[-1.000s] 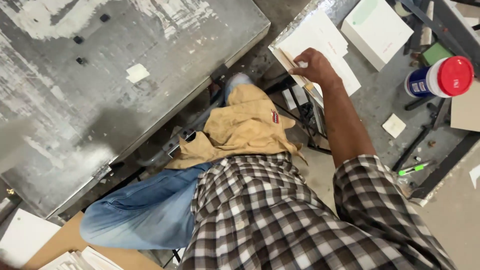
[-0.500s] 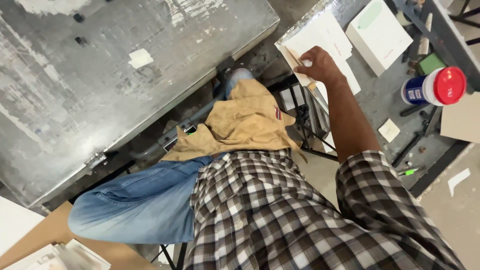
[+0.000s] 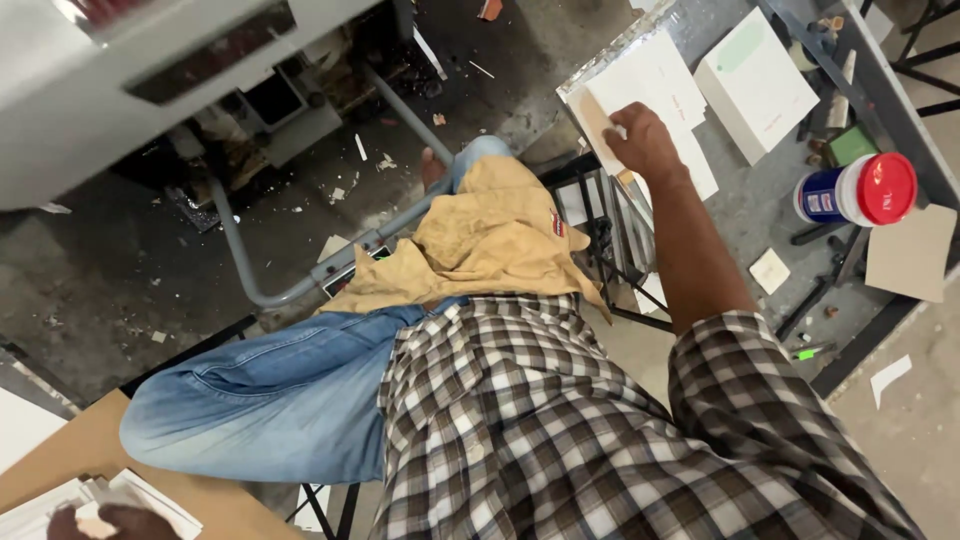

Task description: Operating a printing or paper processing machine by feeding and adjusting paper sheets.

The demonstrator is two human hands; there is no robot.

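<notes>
My right hand [image 3: 645, 140] reaches out to a stack of white sheets [image 3: 650, 70] on a grey metal table [image 3: 745, 215], fingers curled onto the stack's near edge. My left hand [image 3: 100, 522] barely shows at the bottom left edge, resting on white papers [image 3: 150, 495] that lie on a brown board [image 3: 70, 450]; its grip is hidden. A tan cloth [image 3: 490, 240] lies over my knee, above blue jeans and a checked shirt.
A white flat box [image 3: 755, 85] lies beside the sheets. A blue tub with a red lid [image 3: 860, 190], a brown card piece [image 3: 910, 255] and a green marker [image 3: 805, 352] are on the table. A grey machine [image 3: 100, 90] and bent pipe [image 3: 235, 260] stand over a littered floor.
The view has swung: the grey machine top has slid up and left, showing the floor beneath. My right hand stays on the white sheets. My left hand has come into view at the bottom left.
</notes>
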